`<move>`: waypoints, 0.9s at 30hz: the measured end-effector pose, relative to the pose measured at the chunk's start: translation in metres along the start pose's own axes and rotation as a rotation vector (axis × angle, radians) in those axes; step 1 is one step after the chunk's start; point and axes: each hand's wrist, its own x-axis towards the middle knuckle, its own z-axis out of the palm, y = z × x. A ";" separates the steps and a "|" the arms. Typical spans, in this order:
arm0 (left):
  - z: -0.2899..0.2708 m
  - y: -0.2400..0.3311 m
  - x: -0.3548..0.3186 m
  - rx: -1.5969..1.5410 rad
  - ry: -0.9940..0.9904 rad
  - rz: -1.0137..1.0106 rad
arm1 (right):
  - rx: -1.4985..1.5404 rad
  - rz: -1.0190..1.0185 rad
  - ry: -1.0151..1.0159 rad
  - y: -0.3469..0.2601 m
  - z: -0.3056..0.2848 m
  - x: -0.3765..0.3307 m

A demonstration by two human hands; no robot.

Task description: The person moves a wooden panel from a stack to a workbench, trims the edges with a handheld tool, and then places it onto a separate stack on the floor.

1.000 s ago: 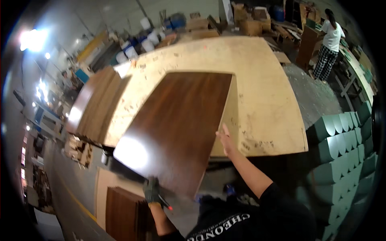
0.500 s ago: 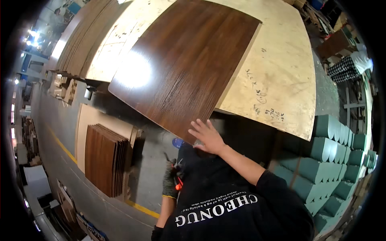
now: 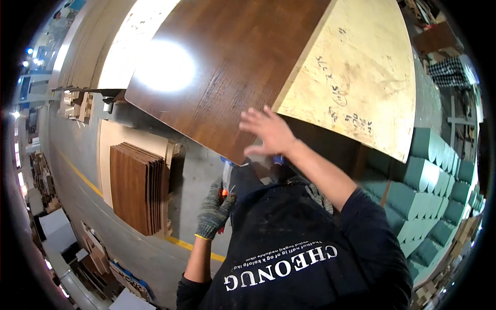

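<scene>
Now the dark brown board fills more of the picture than it did half a second ago, and its near corner sits closer to the person's body. It lies flat on the big pale worktop and sticks out past the worktop's near edge. The right hand is bare. Its grip is open, with the fingers spread wide and the palm pressed on the board's near edge. Before, that hand was lower and a bit to the left on the same edge. The left hand wears a grey glove and hangs low by the person's dark apron. Its grip is closed around a small orange tool, just as it was earlier. More brown boards lean in a stack on the grey floor to the left, beside a yellow line. Green foam blocks are piled up on the right. A bright light shines off the board near its far left side.
</scene>
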 end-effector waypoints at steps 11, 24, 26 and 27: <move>0.012 0.061 0.010 0.882 -0.089 0.201 | -0.158 0.416 -0.082 0.071 -0.042 0.060; 0.014 0.068 0.018 1.122 -0.156 0.080 | -0.090 0.484 -0.066 0.071 -0.036 0.064; 0.016 0.069 0.020 1.120 -0.159 0.055 | -0.078 0.484 -0.076 0.069 -0.038 0.064; 0.017 0.070 0.022 1.118 -0.159 0.031 | -0.067 0.483 -0.069 0.069 -0.038 0.065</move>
